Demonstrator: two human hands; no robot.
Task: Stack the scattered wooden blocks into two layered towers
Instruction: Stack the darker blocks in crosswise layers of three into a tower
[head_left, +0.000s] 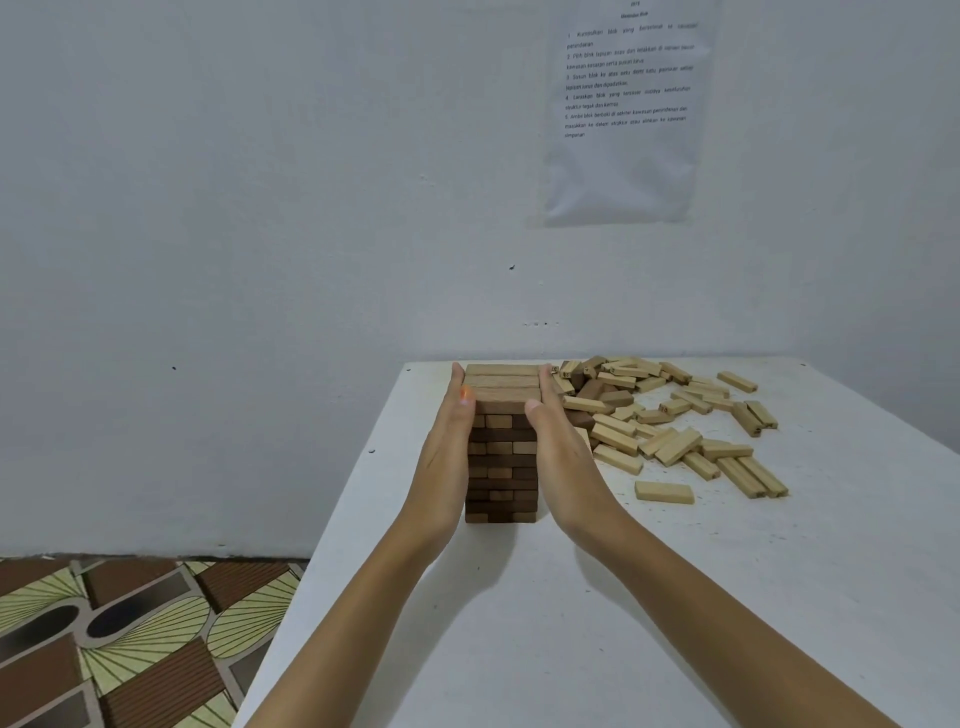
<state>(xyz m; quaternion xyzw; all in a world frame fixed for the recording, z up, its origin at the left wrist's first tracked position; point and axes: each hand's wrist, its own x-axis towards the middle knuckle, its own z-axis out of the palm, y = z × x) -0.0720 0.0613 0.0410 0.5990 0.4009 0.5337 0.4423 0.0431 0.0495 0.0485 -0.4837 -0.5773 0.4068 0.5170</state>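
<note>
We press the tower (502, 447) at the frame's centre square between our flat, straight-fingered left hand (448, 446) and right hand (560, 441), gripping nothing, so next we likely fetch blocks from the loose pile (670, 421) at right

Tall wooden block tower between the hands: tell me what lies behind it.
Behind the tall wooden block tower only the back edge of the white table and the pale wall show. The tower, the left hand and the right hand hide the tabletop strip directly behind.
</note>
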